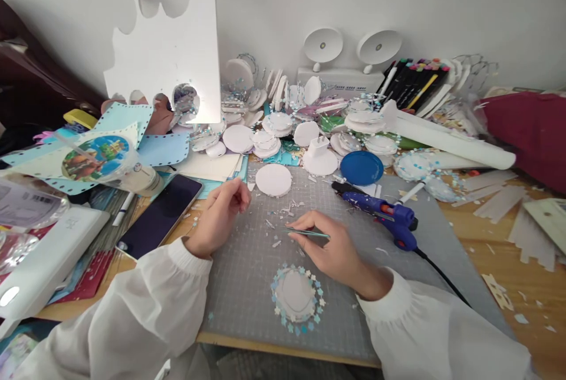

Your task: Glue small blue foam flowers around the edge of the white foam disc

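Note:
My right hand (333, 247) pinches a pair of slim tweezers (309, 233) between thumb and fingers, tips pointing left over small white scraps (289, 210). Just below it, a round white disc (295, 294) ringed with pale blue and white stars lies flat on the grey cutting mat (247, 291). Over the mat's left side, my left hand (223, 215) is curled into a loose fist, and I see nothing in it. A plain white disc (273, 180) rests beyond, between the two hands. Right of my right hand lies a blue glue gun (389, 212).
Stacked white discs and star garlands (278, 124) crowd the back, beside a blue round lid (361, 168). On the left are a phone (161, 215), a plastic cup (137, 177) and a white device (53, 262). Glue sticks (504, 200) lie right; a cut foam board (177, 44) stands behind.

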{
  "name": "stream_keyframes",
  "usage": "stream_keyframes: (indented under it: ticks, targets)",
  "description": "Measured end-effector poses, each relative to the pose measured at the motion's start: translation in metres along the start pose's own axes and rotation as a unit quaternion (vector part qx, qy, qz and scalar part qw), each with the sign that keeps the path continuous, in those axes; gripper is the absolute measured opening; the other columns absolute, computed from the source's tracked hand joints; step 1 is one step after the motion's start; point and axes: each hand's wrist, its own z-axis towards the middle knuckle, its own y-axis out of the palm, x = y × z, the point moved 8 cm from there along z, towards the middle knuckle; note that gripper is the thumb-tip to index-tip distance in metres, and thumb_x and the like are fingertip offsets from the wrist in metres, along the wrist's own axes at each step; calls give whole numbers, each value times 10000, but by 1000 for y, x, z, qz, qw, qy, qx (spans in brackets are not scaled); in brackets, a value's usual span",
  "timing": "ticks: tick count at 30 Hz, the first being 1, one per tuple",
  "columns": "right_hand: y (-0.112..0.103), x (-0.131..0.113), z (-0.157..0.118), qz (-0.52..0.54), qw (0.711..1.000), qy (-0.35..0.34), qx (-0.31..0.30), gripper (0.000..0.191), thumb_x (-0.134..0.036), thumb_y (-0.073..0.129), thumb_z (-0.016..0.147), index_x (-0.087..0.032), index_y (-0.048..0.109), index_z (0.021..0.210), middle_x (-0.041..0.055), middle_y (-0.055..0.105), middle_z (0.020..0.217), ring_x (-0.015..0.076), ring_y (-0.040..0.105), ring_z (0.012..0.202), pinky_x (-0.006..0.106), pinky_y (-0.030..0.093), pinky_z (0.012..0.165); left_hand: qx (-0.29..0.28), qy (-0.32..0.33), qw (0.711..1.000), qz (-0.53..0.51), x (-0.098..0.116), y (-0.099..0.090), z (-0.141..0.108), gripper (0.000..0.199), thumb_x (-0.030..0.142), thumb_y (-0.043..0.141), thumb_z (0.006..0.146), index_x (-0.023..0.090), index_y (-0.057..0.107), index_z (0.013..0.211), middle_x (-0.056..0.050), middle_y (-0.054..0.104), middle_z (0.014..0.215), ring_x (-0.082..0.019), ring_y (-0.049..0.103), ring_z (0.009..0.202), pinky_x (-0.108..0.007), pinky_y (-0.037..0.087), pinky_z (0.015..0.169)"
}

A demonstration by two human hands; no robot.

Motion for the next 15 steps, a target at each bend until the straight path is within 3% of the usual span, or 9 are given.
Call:
stream_keyframes:
  ticks: [5,11,15]
  targets:
    - [-6,0,-1,-39,998,-4,48,81,-179,610,836,-239,555,830,45,702,851,204,663,821,357,515,732,23,-3,999,-22,2,-5,0,290,330,463,895,156,532,674,17,427,559,-113,395,541,-250,318,547]
    - [-7,-8,-3,-26,998,-24,57,112,-145,616,825,-239,555,833,42,707,857,198,671,832,348,519,746,19,-3,998,-61,3,-3,0,191,269,473,885,151,537,749,28,438,551,-98,381,529,-229,293,534]
    - [-2,-9,-2,-38,998,-40,31,103,-148,623,825,-230,562,836,45,713,863,194,671,822,339,513,728,24,-11,998,-65,3,-3,-2,182,247,472,884,150,529,742,28,437,556,-98,372,537,-230,281,541]
